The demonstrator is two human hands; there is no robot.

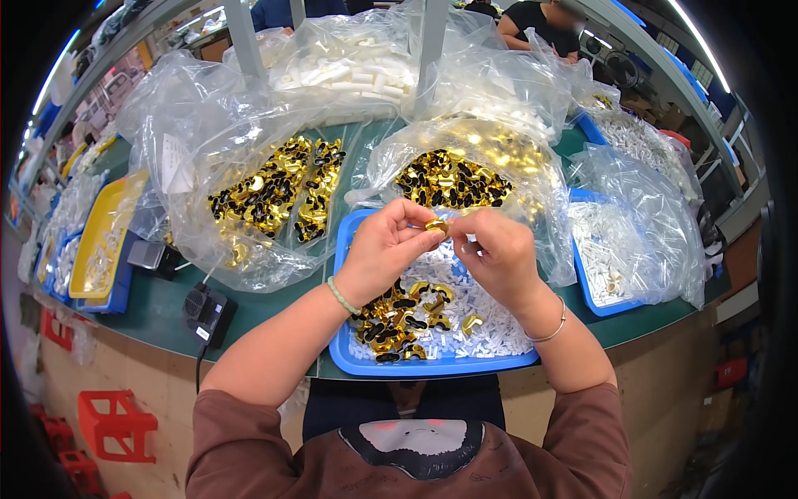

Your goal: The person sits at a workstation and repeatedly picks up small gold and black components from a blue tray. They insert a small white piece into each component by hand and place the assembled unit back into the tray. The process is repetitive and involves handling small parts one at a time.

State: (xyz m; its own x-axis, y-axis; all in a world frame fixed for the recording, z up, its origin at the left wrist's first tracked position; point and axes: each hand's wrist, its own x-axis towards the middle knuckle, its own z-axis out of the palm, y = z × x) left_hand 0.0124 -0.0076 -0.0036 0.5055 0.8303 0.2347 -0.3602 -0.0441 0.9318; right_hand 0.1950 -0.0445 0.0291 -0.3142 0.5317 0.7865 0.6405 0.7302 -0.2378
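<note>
Above a blue tray [440, 367], my two hands meet at a small shiny gold part [436, 225]. Thumb and fingers of my left hand [386, 249] pinch this gold part. My right hand [499, 249] has its fingertips closed against the part's right side; whether it also holds a tiny piece is hidden. Beneath my hands, the tray bears a heap of gold-and-black parts [391, 320] on its left and many small white pieces [490, 316] across the rest.
Clear plastic bags of gold parts [274, 187] [453, 179] lie behind the tray. At the right stands a blue tray of white pieces [607, 266]; at the left, a yellow tray [104, 241] and a black power adapter [208, 314]. A person [540, 29] sits across.
</note>
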